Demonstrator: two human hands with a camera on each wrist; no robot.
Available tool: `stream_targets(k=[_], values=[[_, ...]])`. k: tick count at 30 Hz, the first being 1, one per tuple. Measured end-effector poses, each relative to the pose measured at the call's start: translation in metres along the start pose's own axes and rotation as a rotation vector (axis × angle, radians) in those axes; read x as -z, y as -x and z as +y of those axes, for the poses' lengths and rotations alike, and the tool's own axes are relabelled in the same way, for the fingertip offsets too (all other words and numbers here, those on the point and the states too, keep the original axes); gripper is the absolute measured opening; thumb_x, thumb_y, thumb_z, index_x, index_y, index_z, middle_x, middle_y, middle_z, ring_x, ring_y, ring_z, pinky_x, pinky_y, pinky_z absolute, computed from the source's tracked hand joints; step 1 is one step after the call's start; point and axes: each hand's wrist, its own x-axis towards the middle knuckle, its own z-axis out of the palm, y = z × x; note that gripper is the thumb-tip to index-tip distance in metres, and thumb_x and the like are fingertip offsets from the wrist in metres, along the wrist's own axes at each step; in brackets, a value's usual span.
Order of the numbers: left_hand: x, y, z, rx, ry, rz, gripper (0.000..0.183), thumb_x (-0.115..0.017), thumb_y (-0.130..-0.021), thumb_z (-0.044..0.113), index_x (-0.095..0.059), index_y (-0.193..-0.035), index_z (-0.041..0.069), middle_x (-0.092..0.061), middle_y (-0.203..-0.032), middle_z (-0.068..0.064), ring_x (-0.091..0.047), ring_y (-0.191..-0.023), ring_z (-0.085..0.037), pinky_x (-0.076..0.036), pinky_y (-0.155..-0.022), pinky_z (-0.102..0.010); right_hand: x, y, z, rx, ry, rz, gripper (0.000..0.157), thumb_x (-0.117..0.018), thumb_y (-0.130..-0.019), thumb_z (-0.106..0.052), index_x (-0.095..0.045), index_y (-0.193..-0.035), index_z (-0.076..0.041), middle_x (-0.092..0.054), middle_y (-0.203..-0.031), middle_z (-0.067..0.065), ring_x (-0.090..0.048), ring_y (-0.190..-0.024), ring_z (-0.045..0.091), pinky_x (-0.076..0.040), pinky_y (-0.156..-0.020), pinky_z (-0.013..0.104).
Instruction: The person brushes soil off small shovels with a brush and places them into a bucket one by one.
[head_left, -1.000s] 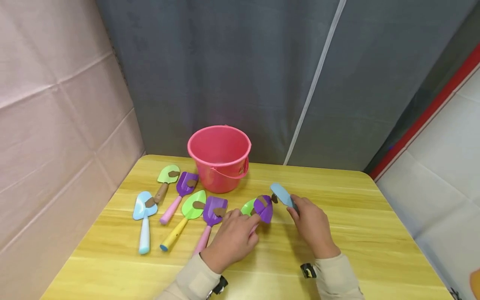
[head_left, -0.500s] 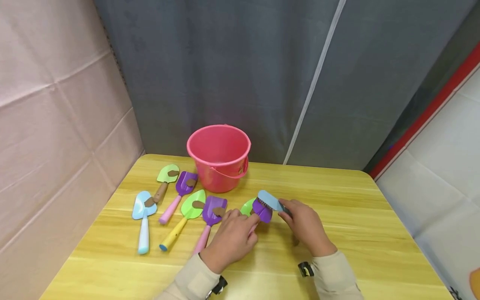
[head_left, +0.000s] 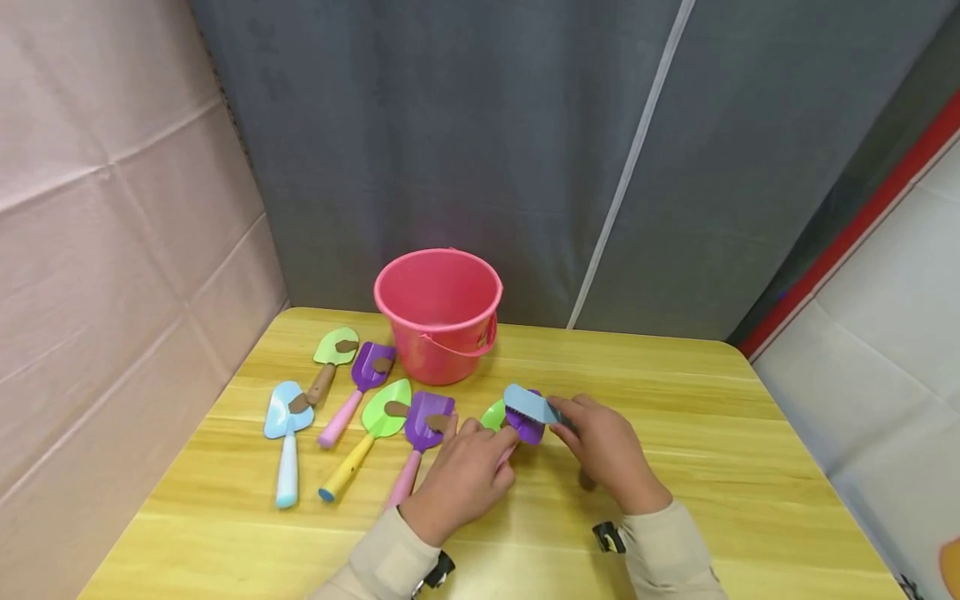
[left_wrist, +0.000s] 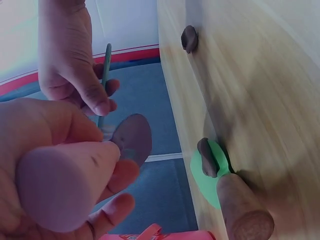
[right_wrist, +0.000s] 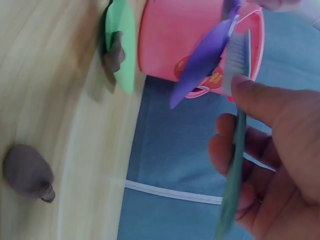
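In the head view my left hand [head_left: 465, 475] grips the pink handle [left_wrist: 65, 180] of a toy shovel with a purple blade [right_wrist: 207, 57]. The blade is raised off the table. My right hand [head_left: 607, 454] holds a brush [head_left: 530, 406] with a blue back, its pale bristles [right_wrist: 235, 60] at the purple blade. Whether they touch is hard to tell. On the table below lies a green shovel [left_wrist: 207, 180] with a wooden handle and a brown lump [right_wrist: 114, 54] on it. Another brown lump [right_wrist: 28, 172] rests on the bare tabletop under my right hand.
A pink bucket [head_left: 438, 354] stands at the back of the wooden table [head_left: 750, 467]. Several toy shovels lie left of my hands, including a light blue one [head_left: 283, 412] and a yellow-handled green one [head_left: 386, 412]. Brown lumps sit on their blades. A grey curtain [head_left: 465, 150] hangs behind.
My right hand has moved left, carrying the brush over the purple blade. The brown lump seen beside the blade now lies on the table. My left hand has stayed nearly still.
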Motion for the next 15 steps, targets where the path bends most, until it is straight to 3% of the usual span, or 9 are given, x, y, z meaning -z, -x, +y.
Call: stream_targets(k=[3,10,15], values=[[0.0002,0.0004,0.0010,-0.001,0.008,-0.001,0.012,-0.056,-0.074,0.017,-0.048,-0.081,0.023,-0.037,-0.059,0.011,-0.046,-0.073,-0.015,-0.026,-0.096,-0.063,-0.0015,0.0003,0.0013,-0.035,0.025,-0.005,0.036,-0.071,-0.079,-0.022,-0.065,-0.114,-0.013,-0.059,-0.080,-0.003,-0.051,-0.059,0.011,-0.046,-0.055,0.031],[0.0004,0.0028,0.0011,0.000,0.001,0.027,0.012,-0.056,-0.073,0.016,-0.049,-0.080,0.022,-0.036,-0.058,0.012,-0.045,-0.070,-0.015,-0.025,-0.097,-0.062,-0.0036,0.0016,0.0074,-0.149,0.084,0.081,0.038,-0.071,-0.078,-0.022,-0.063,-0.113,-0.011,-0.063,-0.086,0.003,-0.057,-0.061,0.019,-0.045,-0.050,0.036],[0.0013,0.0023,0.0018,-0.001,0.005,0.029,0.013,-0.056,-0.072,0.015,-0.047,-0.078,0.022,-0.035,-0.057,0.012,-0.045,-0.070,-0.015,-0.024,-0.098,-0.062,-0.0023,0.0002,0.0026,-0.039,0.016,0.025,0.038,-0.071,-0.079,-0.022,-0.063,-0.115,-0.013,-0.062,-0.086,-0.001,-0.056,-0.065,0.014,-0.048,-0.058,0.035]])
